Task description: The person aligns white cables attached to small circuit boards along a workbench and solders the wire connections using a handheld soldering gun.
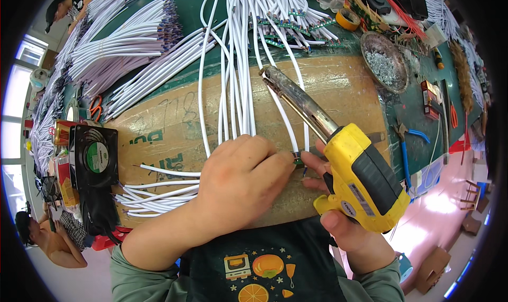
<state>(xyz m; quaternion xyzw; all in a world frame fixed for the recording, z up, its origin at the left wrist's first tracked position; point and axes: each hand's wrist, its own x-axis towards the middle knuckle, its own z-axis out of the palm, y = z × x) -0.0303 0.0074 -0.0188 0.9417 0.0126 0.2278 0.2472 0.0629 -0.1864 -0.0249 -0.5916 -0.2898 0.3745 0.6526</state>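
Note:
My right hand (354,233) grips a yellow and black soldering gun (370,177), its scorched metal barrel pointing up and to the left. Two or more fingers of that hand reach past the trigger toward a small green circuit board (298,159) with white cables (286,123) running up from it. My left hand (243,177) is closed beside this board, fingers curled together at its left edge; what they pinch is hidden. More white cables (241,95) pass down beneath the left hand. Loose cut cables (159,196) lie left of my left wrist.
Cardboard (164,111) covers the green table (193,24). Cable bundles (121,48) are stacked at the far left, above a black fan (95,156). On the right are a metal bowl (365,42) of small pieces and blue-handled pliers (405,156). Another person (58,238) sits at left.

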